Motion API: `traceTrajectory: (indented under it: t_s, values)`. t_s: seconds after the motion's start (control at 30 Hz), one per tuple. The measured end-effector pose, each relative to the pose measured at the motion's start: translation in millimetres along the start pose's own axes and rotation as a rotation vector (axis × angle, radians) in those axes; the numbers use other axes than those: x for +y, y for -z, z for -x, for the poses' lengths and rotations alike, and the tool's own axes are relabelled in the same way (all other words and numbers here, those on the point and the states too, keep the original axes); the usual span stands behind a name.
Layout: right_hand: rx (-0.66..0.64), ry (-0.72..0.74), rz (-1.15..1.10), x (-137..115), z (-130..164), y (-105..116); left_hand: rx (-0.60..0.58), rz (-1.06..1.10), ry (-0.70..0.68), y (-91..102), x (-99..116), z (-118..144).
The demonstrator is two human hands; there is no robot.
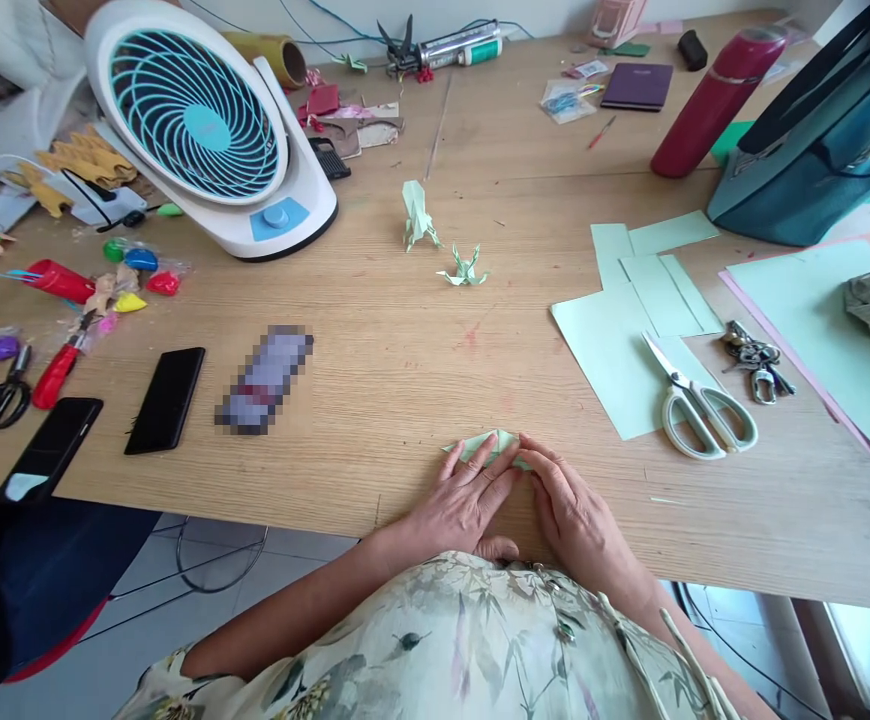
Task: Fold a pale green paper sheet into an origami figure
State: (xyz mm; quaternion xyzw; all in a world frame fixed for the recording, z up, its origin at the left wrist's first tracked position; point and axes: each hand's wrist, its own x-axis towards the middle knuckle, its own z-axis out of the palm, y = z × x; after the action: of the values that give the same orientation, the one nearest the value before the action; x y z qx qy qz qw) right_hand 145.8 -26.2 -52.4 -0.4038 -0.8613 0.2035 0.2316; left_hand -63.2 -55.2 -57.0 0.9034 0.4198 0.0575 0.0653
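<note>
**Both hands flat on a folded green paper at the table's near edge**

Nearest the camera, below a floral-print blouse [465, 640], the left hand [465, 505] and right hand [577, 520] lie side by side on the wooden table [405, 360]. Their fingers are stretched out and held close together, pressing down on a small folded piece of pale green paper [489, 443], which lies flat just inside the near edge. Nothing is pinched; the fingertips of both hands rest on the paper, covering its nearer part.

Farther up the table stand two finished origami figures [435, 235] in the same green. To the right lie loose green paper sheets [630, 320] with white-handled scissors [697, 405] on them, and a bunch of keys [756, 358] just beside. To the left are two black phones [112, 420] and a white and teal desk fan [210, 125]. A red bottle [716, 100] lies at the far right. No writing is legible anywhere.

The floor below is pale tile.
</note>
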Motion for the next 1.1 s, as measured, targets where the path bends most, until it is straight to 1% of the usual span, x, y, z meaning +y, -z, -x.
traceTrajectory:
  t_s: [0.07, 0.1, 0.23, 0.3, 0.47, 0.6, 0.7, 0.83, 0.97, 1.1]
  values:
    - [-0.01, 0.018, 0.0, 2, 2, -2, -0.016, 0.038, -0.032, 7.4, -7, 2]
    - [-0.019, 0.031, 0.003, 3, 4, -3, 0.0, 0.038, -0.038, 10.9, -10, 5]
    - [-0.025, 0.091, 0.042, 6, 6, -5, 0.063, -0.054, -0.015, 19.6, -19, 17]
    - [-0.023, 0.128, 0.061, 8, 7, -7, 0.071, -0.104, -0.006, 20.9, -20, 21]
    - [-0.029, 0.179, 0.089, 12, 8, -9, 0.029, -0.138, 0.011, 20.0, -20, 21]
    - [-0.048, 0.169, 0.11, 10, 8, -8, 0.005, -0.11, 0.01, 16.8, -22, 19]
    - [-0.063, 0.168, 0.125, 9, 7, -7, 0.009, -0.093, 0.019, 14.2, -22, 20]
    - [-0.048, 0.201, 0.15, 8, 6, -7, 0.025, -0.078, 0.047, 11.4, -22, 21]
    - [-0.036, 0.224, 0.181, 9, 6, -8, 0.016, -0.11, 0.032, 9.4, -23, 23]
    - [-0.043, 0.228, 0.19, 9, 6, -8, 0.034, -0.154, 0.039, 8.6, -22, 27]
